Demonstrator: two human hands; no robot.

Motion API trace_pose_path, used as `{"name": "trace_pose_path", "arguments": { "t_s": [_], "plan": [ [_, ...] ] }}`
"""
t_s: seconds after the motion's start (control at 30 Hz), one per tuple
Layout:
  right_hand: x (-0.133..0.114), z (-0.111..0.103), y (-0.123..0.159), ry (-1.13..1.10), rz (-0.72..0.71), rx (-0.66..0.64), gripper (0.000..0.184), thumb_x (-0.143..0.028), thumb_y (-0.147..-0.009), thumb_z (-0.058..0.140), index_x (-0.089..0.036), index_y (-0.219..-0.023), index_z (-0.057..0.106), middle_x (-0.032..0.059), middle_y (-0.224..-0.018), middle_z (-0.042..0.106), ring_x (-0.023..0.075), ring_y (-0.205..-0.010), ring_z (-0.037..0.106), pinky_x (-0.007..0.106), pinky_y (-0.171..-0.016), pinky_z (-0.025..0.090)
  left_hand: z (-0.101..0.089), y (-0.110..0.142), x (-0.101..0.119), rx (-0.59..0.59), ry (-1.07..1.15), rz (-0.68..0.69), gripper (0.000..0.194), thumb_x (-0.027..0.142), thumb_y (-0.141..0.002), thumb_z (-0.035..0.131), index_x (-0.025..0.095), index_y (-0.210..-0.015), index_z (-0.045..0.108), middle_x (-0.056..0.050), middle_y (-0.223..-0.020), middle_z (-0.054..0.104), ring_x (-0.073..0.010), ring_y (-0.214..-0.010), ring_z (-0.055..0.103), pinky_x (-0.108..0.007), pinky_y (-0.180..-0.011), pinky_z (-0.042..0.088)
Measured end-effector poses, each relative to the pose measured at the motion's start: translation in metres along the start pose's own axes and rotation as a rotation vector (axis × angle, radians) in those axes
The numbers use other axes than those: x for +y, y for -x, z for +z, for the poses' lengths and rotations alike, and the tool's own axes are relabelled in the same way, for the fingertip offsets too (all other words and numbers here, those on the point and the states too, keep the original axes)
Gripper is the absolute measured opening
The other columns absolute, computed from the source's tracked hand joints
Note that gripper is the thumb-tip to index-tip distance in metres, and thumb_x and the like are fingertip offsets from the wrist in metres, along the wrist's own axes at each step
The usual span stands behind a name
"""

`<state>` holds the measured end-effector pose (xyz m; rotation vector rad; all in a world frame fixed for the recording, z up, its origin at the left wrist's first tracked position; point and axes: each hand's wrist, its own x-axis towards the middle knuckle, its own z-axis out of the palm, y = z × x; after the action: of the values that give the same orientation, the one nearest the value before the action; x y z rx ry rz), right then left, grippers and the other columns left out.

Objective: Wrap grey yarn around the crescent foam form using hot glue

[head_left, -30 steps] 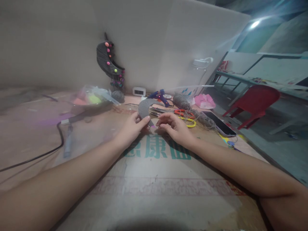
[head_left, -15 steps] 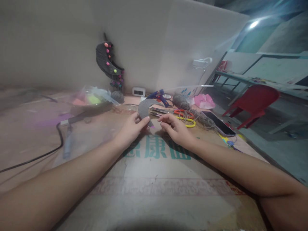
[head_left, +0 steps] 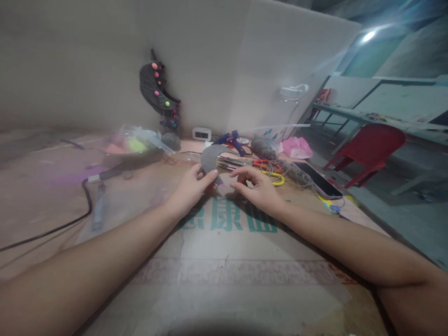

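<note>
A grey crescent shape (head_left: 209, 157), its surface looking yarn-wrapped, stands tilted above the cardboard, with a small purple spot at its lower tip. My left hand (head_left: 199, 184) grips its lower end between thumb and fingers. Just to the right, my right hand (head_left: 257, 189) hovers with curled fingers, thumb and index drawn near each other; any strand between them is too fine to make out. Behind it lie orange-handled pliers (head_left: 268, 165), a yellow-handled tool (head_left: 276, 178) and loose grey yarn (head_left: 301, 176).
Cardboard (head_left: 224, 252) with green lettering covers the table. A phone (head_left: 319, 179) lies right, and a blue glue gun (head_left: 231, 140) behind. Left are a bowl (head_left: 131, 151) and a black cord (head_left: 87, 200). A decorated dark crescent (head_left: 154, 91) hangs on the wall; a bottle (head_left: 290, 105) stands right.
My right hand's thumb and fingers have shifted very slightly. The crescent and my left hand stay in place.
</note>
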<state>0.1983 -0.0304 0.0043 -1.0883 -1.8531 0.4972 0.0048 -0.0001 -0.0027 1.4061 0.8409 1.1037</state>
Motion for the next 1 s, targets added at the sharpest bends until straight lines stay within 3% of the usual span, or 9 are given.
{"name": "trace_pose_path", "arguments": {
  "t_s": [0.13, 0.43, 0.63, 0.73, 0.8, 0.93, 1.0],
  "plan": [
    [0.001, 0.0, -0.001, 0.043, -0.043, 0.011, 0.006, -0.019, -0.081, 0.062, -0.02, -0.084, 0.067, -0.0011, -0.074, 0.065, 0.0114, -0.063, 0.055, 0.025, -0.063, 0.044, 0.0, 0.0, 0.0, 0.0, -0.001, -0.006, 0.034, 0.043, -0.079, 0.068, 0.015, -0.095, 0.057, 0.0, -0.078, 0.065, -0.0098, -0.061, 0.058, -0.021, -0.058, 0.046],
    [-0.007, -0.009, 0.0, 0.132, -0.105, -0.099, 0.02, -0.026, -0.091, 0.053, -0.019, -0.082, 0.069, 0.0032, -0.083, 0.07, 0.0158, -0.081, 0.064, 0.029, -0.077, 0.047, 0.003, 0.001, 0.002, 0.021, 0.043, -0.023, 0.035, 0.042, -0.075, 0.071, 0.015, -0.092, 0.056, 0.0, -0.075, 0.065, -0.0093, -0.058, 0.057, -0.021, -0.055, 0.045],
    [-0.009, -0.032, -0.015, 0.209, 0.005, 0.022, 0.018, -0.028, -0.088, 0.056, -0.018, -0.079, 0.067, 0.0013, -0.076, 0.068, 0.0141, -0.071, 0.061, 0.026, -0.068, 0.045, 0.003, -0.001, -0.002, 0.03, 0.077, -0.024, 0.035, 0.041, -0.077, 0.07, 0.015, -0.095, 0.055, 0.001, -0.073, 0.064, -0.0093, -0.057, 0.057, -0.021, -0.055, 0.046],
    [0.003, -0.046, -0.03, 0.238, 0.074, 0.166, 0.015, -0.031, -0.081, 0.063, -0.017, -0.076, 0.064, 0.0014, -0.075, 0.068, 0.0152, -0.07, 0.06, 0.027, -0.068, 0.045, 0.004, -0.001, 0.0, 0.051, 0.105, -0.02, 0.036, 0.042, -0.075, 0.071, 0.015, -0.093, 0.054, 0.001, -0.072, 0.063, -0.0089, -0.056, 0.056, -0.021, -0.055, 0.045],
    [0.015, -0.054, -0.041, 0.32, 0.119, 0.185, 0.018, -0.034, -0.079, 0.065, -0.017, -0.076, 0.062, 0.0011, -0.072, 0.065, 0.0155, -0.067, 0.058, 0.027, -0.065, 0.044, 0.004, 0.0, 0.002, 0.07, 0.11, -0.017, 0.038, 0.044, -0.074, 0.072, 0.015, -0.09, 0.054, 0.001, -0.071, 0.063, -0.0092, -0.056, 0.056, -0.022, -0.055, 0.045],
    [0.042, -0.066, -0.072, 0.54, 0.215, -0.003, 0.032, -0.039, -0.091, 0.048, -0.014, -0.085, 0.068, 0.0062, -0.083, 0.07, 0.0194, -0.078, 0.061, 0.029, -0.072, 0.044, 0.004, 0.0, 0.004, 0.106, 0.1, -0.008, 0.041, 0.048, -0.071, 0.072, 0.014, -0.088, 0.056, -0.002, -0.073, 0.065, -0.0109, -0.06, 0.057, -0.023, -0.058, 0.046],
    [0.056, -0.067, -0.092, 0.547, 0.238, -0.03, 0.03, -0.032, -0.091, 0.051, -0.013, -0.107, 0.067, 0.0095, -0.103, 0.071, 0.0207, -0.093, 0.063, 0.029, -0.08, 0.045, 0.004, -0.001, 0.004, 0.107, 0.093, -0.003, 0.042, 0.048, -0.071, 0.073, 0.013, -0.09, 0.057, -0.002, -0.075, 0.065, -0.0111, -0.061, 0.057, -0.023, -0.058, 0.046]
  ]
}}
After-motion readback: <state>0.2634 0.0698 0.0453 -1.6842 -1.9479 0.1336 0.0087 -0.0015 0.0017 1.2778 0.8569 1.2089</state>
